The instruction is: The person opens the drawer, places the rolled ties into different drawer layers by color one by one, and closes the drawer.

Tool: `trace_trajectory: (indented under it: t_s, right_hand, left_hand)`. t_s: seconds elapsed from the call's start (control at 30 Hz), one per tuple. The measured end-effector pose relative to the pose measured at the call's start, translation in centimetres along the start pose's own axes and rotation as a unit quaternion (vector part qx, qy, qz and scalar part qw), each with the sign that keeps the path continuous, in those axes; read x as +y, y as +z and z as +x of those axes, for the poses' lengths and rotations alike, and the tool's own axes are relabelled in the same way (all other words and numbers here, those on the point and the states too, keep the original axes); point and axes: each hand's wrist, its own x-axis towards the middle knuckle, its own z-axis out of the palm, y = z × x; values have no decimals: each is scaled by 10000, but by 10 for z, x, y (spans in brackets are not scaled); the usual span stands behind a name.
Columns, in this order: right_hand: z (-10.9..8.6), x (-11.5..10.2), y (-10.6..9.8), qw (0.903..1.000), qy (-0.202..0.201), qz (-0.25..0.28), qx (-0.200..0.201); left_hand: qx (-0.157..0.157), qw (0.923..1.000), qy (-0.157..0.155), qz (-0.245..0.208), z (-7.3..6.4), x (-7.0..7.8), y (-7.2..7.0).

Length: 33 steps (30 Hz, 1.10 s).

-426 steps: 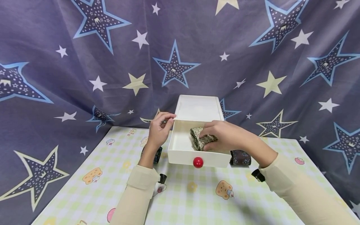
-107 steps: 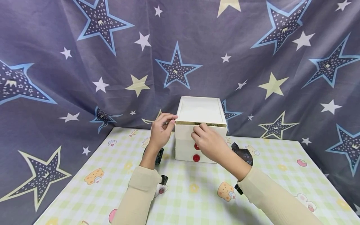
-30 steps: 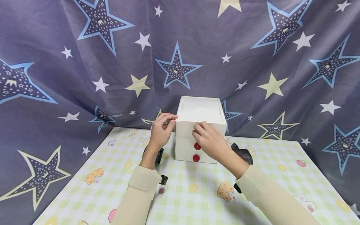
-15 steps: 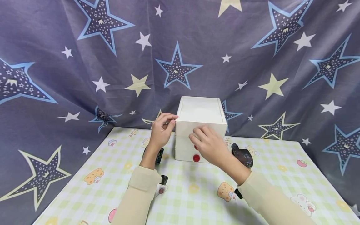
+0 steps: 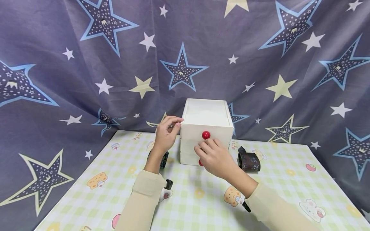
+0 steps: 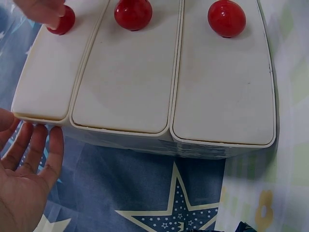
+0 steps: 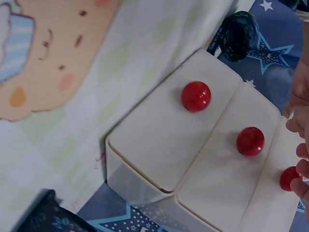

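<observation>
A white three-drawer box [image 5: 205, 112] with a red knob on each drawer stands toward the back of the table, all its drawers pushed in. My left hand [image 5: 166, 134] touches its upper left front corner; in the left wrist view the left hand's fingers [image 6: 35, 150] lie fairly straight against the box's edge. My right hand [image 5: 215, 157] is in front of the middle drawer, fingers loosely bent, just below the top red knob [image 5: 206, 135]. It hides the middle knob in the head view. In the right wrist view its fingertips overlap the top knob [image 7: 289, 179].
Right of the box lies a dark, flower-patterned rolled cloth [image 5: 249, 161]. A second dark roll [image 5: 164, 159] lies left of it, partly behind my left wrist. The table has a green checked cloth [image 5: 115, 179]; a starry curtain [image 5: 130, 57] hangs behind.
Earlier my right hand held a speckled green folded cloth in the open top drawer. The drawer then went in and is now shut. My right hand has moved down off the top knob.
</observation>
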Motion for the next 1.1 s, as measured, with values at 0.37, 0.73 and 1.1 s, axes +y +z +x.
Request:
trace_trajectory:
  t_s: [0.37, 0.73, 1.1]
  right_hand:
    - [-11, -7, 15, 9996, 4, -1, -278]
    - [-13, -11, 27, 9984, -105, -243, -492]
    - [-17, -9, 37, 9986, 31, -120, -522]
  left_hand:
    - [0, 10000, 13, 23, -1, 2, -1]
    - [12, 9998, 141, 125, 0, 1, -1]
    - [38, 9999, 109, 124, 0, 1, -1]
